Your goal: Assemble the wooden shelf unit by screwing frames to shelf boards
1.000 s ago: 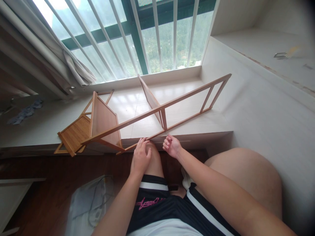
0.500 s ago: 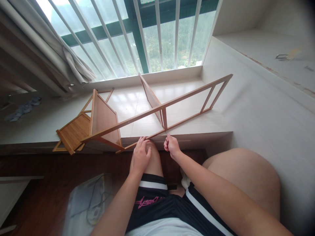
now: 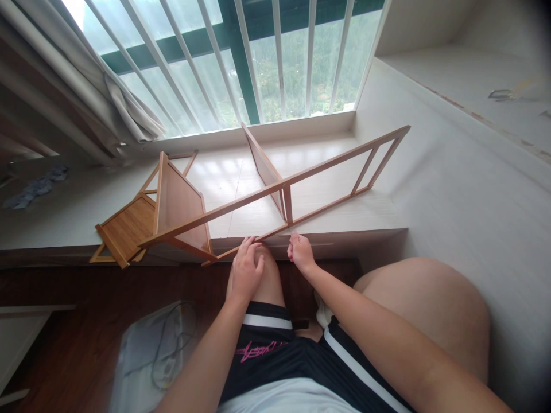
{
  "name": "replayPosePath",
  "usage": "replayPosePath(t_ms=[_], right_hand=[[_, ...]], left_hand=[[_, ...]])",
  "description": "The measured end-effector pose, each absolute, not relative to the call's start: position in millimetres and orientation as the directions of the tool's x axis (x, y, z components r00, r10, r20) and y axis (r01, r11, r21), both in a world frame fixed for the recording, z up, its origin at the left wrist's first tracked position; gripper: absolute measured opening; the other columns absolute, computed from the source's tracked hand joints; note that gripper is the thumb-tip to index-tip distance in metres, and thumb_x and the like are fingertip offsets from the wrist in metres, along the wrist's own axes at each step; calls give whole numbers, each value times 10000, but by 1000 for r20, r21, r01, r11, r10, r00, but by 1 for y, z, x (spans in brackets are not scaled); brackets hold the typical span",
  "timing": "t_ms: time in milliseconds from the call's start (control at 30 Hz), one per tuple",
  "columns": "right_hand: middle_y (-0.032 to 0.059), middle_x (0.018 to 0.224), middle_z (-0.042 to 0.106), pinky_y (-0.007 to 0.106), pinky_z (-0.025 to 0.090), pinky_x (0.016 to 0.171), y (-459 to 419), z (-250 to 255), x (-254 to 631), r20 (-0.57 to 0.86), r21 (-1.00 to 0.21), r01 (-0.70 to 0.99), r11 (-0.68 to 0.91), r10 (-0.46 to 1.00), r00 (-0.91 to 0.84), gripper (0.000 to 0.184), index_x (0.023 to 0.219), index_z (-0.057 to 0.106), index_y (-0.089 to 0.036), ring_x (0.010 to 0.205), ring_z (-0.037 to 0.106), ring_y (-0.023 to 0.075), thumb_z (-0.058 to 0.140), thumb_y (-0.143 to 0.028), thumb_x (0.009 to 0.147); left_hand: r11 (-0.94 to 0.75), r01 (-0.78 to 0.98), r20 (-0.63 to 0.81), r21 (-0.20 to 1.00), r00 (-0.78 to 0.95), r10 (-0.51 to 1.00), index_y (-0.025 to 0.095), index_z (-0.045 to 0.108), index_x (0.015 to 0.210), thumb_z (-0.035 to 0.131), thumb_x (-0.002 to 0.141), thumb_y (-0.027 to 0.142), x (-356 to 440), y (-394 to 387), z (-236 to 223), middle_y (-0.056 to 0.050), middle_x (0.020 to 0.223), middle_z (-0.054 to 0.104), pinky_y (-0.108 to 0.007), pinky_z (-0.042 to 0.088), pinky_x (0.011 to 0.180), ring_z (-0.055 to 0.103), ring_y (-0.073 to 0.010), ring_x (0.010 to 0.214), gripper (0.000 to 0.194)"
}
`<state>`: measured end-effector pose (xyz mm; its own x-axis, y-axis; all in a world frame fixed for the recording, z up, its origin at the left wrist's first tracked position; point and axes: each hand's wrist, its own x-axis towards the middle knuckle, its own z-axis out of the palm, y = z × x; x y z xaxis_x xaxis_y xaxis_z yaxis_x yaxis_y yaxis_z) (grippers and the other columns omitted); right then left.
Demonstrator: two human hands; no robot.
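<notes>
A wooden shelf frame [image 3: 318, 168] lies on its side along the pale window ledge, its slatless panels standing crosswise between two long rails. My left hand [image 3: 247, 269] rests on my bent knee with fingers stretched out, the fingertips at the frame's lower rail. Just below the joint of that rail and the middle crosspiece, my right hand [image 3: 301, 252] is closed, thumb side up. Whatever its fingers pinch is too small or hidden to make out. At the left end, a smaller wooden panel [image 3: 129, 226] sits at an angle to the rest.
Behind the ledge [image 3: 344, 221] is a barred window [image 3: 297, 69], with a grey curtain [image 3: 124, 103] at the left. A white wall [image 3: 465, 189] bounds the right side. A clear plastic box [image 3: 142, 367] with a cable stands on the dark floor. Crumpled cloth [image 3: 37, 186] lies far left.
The view has shifted slightly. Both hands keep nearly the same places, the left on the knee and the right closed by the lower rail. The frame looks unmoved on the ledge.
</notes>
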<state>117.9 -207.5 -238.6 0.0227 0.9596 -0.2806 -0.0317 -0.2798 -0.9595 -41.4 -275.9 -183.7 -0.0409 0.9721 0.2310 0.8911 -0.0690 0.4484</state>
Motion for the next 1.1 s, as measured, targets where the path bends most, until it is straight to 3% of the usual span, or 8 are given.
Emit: replayPosePath(t_ms=[267,500,800,900,967,1033,1100], right_hand=[[20,428,544,271,352,517,-207,-239,126,-137,-886,439,-150,989,62,542,581,469,-221,464,540,177,229,-542,947],[90,652,665,276,374,588,-206,-227,130,-152,-728,667,-160,986,71,575,804,634,-193,622,611,205,184,-512,967],[161,871,690,338,428,738,-205,-215,133,-111,-455,889,-58,994,8,540,985,638,-165,819,660,258,172,-436,990],[158,838,687,339,437,738,-204,-216,134,-90,-487,872,-45,996,1,478,930,627,-156,811,659,257,231,-421,983],[127,725,671,309,443,684,-203,-218,133,-118,-640,764,-86,993,13,473,820,595,-165,715,649,223,242,-442,972],[70,563,608,272,425,558,-201,-220,130,-233,-841,499,-209,972,14,471,709,504,-191,532,589,179,219,-470,961],[15,454,522,248,356,435,-199,-220,127,-390,-915,128,-382,920,-40,428,659,391,-218,387,483,148,210,-476,948]], left_hand=[[-59,894,217,444,-44,975,240,563,1157,494,843,209,-42,-276,-184,-60,1434,447,-445,359,1093,328,-239,1383,322],[-65,890,222,450,-41,974,236,569,1141,489,841,208,-42,-276,-184,-61,1428,454,-439,346,1105,336,-234,1378,311],[-56,896,207,440,-41,977,237,566,1148,479,853,220,-41,-277,-182,-61,1439,442,-438,358,1090,327,-233,1383,307],[-47,901,191,430,-40,981,243,563,1152,476,858,229,-40,-277,-182,-56,1446,435,-443,362,1083,321,-233,1386,307],[-43,902,188,429,-43,981,248,563,1150,475,858,229,-40,-277,-182,-53,1449,432,-448,364,1081,320,-234,1387,306],[-41,900,190,433,-47,981,248,566,1147,479,854,227,-40,-277,-182,-56,1446,436,-455,372,1071,323,-240,1385,306],[-40,898,193,438,-50,980,250,568,1145,488,848,227,-40,-277,-181,-59,1440,442,-463,383,1060,329,-248,1382,309]])
